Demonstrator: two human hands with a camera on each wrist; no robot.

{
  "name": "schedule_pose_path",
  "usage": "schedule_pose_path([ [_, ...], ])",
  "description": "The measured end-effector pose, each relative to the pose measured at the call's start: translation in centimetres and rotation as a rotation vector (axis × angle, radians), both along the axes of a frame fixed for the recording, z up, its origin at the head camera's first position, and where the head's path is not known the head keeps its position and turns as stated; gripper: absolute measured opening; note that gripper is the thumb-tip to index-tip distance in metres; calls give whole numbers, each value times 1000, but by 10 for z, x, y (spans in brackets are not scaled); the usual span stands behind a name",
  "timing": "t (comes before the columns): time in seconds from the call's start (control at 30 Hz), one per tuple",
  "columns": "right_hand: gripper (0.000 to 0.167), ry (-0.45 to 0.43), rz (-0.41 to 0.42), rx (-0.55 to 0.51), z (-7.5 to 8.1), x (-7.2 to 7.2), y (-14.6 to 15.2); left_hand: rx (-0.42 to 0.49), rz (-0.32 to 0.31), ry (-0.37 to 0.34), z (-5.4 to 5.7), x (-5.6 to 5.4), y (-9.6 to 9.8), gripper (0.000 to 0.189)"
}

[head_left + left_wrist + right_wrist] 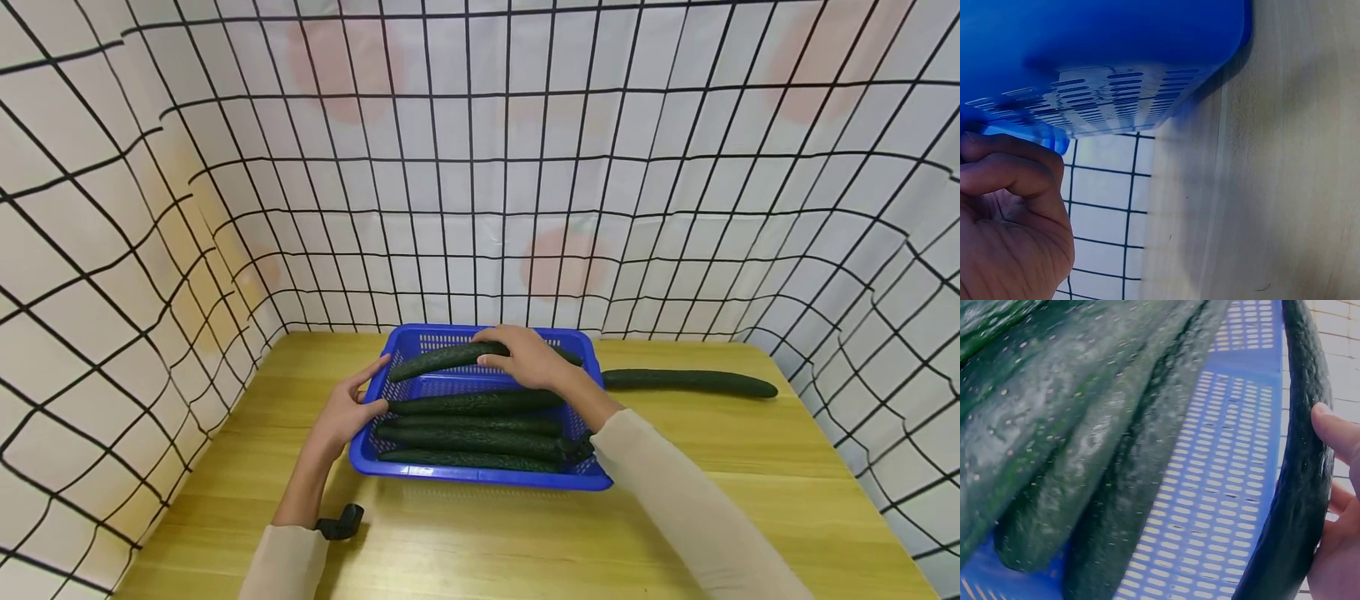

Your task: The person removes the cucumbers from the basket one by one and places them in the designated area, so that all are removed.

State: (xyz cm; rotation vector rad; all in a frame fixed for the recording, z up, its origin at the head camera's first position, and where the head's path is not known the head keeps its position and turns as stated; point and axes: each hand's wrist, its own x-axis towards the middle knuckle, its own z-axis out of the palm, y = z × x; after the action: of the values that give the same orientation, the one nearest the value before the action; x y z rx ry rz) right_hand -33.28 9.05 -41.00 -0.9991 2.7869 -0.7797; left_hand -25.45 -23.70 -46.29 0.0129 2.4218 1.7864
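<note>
A blue plastic basket (480, 475) holds several dark green cucumbers (476, 438) lying lengthwise side by side. My right hand (528, 358) grips one cucumber (442, 360) from above, over the back part of the basket; in the right wrist view the thumb and fingers lie around this cucumber (1305, 450). My left hand (348, 412) holds the basket's left rim, its thumb near the end of a cucumber in the basket. Curled fingers (1019, 165) of that hand show beside the basket wall (1147, 37) in the left wrist view.
Another cucumber (690, 382) lies on the wooden table (480, 542) to the right of the basket. A black wire grid (506, 158) with white sheeting stands behind the table and along both sides. A black strap device (342, 522) sits on my left wrist.
</note>
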Motion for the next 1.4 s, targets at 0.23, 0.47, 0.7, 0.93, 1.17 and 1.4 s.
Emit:
schedule_pose_path([
  [0.23,44,94,43,-13,22,10,10,7,-1,-8,2,2,1,82],
  [0.47,45,125,17,1,33,17,33,-13,-2,1,0,2,1,80],
  [0.7,44,105,-20,-12,33,21,64,-36,5,3,0,3,1,79],
  [0.93,47,82,-70,-34,29,27,99,-45,-1,11,1,3,2,79],
  [1.17,50,73,-109,-53,21,30,130,-28,-3,7,-1,6,0,78],
  [1.4,50,68,-150,-64,13,35,164,-71,-11,25,1,3,2,77],
])
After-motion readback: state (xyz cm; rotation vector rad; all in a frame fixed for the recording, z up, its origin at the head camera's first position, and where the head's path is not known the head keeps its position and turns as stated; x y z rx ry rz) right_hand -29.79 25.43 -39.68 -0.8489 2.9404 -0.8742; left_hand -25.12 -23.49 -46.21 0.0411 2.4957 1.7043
